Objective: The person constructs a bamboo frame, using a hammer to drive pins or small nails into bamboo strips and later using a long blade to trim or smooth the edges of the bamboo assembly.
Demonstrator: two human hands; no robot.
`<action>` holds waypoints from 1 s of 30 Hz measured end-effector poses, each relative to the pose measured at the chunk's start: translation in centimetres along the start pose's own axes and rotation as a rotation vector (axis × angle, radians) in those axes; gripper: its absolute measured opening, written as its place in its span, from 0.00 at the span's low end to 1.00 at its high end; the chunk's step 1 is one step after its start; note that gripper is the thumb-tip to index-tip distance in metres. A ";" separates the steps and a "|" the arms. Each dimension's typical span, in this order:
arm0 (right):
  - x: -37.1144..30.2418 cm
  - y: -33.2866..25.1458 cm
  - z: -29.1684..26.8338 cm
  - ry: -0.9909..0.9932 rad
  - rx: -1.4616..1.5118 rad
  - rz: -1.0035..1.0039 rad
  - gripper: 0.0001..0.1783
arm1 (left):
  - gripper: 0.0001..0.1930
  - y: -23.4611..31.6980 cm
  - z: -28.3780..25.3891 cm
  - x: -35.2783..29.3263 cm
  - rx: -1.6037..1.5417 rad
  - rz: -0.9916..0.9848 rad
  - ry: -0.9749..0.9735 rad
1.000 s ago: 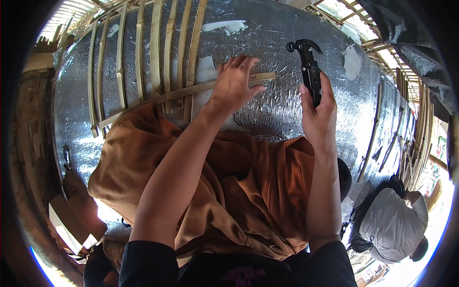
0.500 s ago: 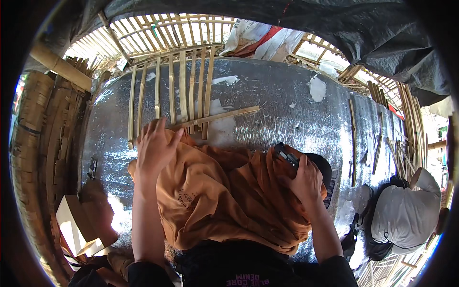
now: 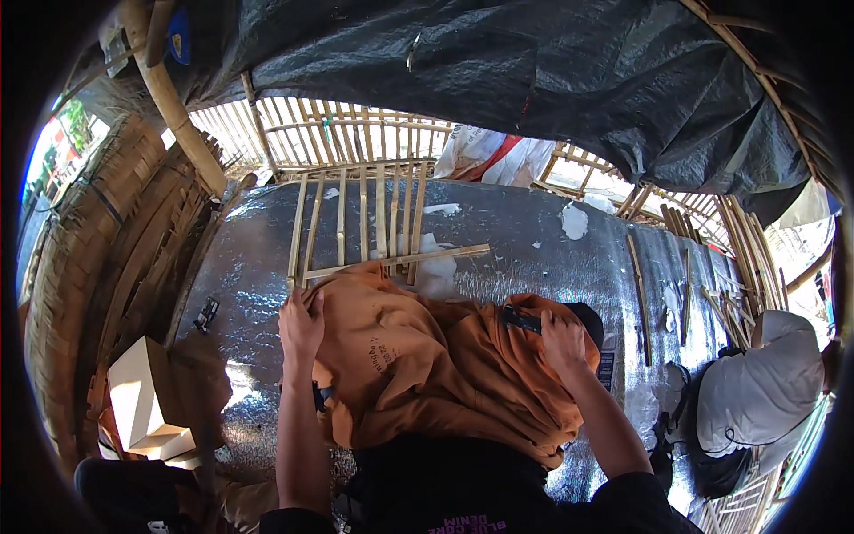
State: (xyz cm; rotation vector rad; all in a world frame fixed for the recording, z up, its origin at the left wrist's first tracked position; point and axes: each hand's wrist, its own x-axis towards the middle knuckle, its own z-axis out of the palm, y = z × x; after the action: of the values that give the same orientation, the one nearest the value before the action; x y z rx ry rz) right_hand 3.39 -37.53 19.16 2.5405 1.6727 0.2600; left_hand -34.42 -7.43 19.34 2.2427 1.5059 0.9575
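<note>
A rust-brown cloth garment lies bunched across my lap. My left hand is closed at its left edge, fingers bent in, apparently pinching the cloth; the fingertips are partly hidden. My right hand rests on the garment's right side, fingers curled round a small black handheld object whose kind I cannot make out. Beyond the garment, several thin bamboo strips lie side by side, pointing away from me. One bamboo strip crosses their near ends.
Silvery foil sheeting covers the surface under the strips. An opened cardboard box stands at left, near stacked bamboo. A grey bag-like bundle sits at right. Dark tarpaulin hangs overhead.
My left hand has gone from spread on the cloth to closed at its left edge. My right hand remains at the black object. The view has tilted up, showing more tarpaulin.
</note>
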 end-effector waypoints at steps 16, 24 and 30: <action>-0.5 10.9 -3.7 0.145 0.171 0.527 0.19 | 0.12 3.2 -2.9 -0.9 -0.368 -0.141 0.028; -0.6 12.9 -1.4 0.309 0.341 0.547 0.38 | 0.11 6.5 -7.9 -1.5 -0.520 -0.193 0.067; -1.8 15.9 2.0 0.267 0.465 0.551 0.37 | 0.10 4.0 -10.4 -3.9 -0.502 -0.215 0.068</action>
State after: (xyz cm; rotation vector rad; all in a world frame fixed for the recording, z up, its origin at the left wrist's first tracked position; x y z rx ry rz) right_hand 17.45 -45.43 19.71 3.4284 1.1562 0.2802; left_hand -39.29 -14.00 27.85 1.6789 1.3156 1.1937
